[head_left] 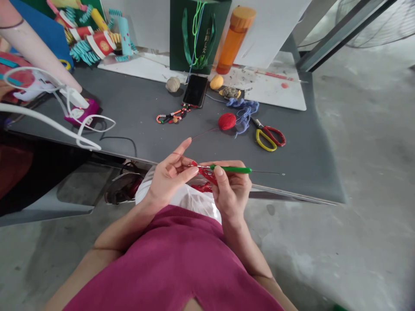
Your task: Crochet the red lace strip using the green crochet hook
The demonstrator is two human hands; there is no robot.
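Observation:
In my right hand (233, 190) is a crochet hook with a green handle (231, 169), held level, its metal tip pointing left. Thumb and fingers of my left hand (173, 175) pinch red crochet work (206, 173) at the hook's tip, and the index finger is raised with red yarn over it. That strand runs back to a red yarn ball (227, 121) on the table. Part of the red piece hangs below my hands, over my lap. The exact stitch at the hook is too small to make out.
On the grey table (136, 129) lie scissors (269, 134), blue yarn (244, 110), a phone (195, 90) with a beaded strap and small yarn balls. Behind stand a green bag (197, 39) and an orange bottle (235, 41). Another person's arm (45, 47) and white cables (48, 123) are left.

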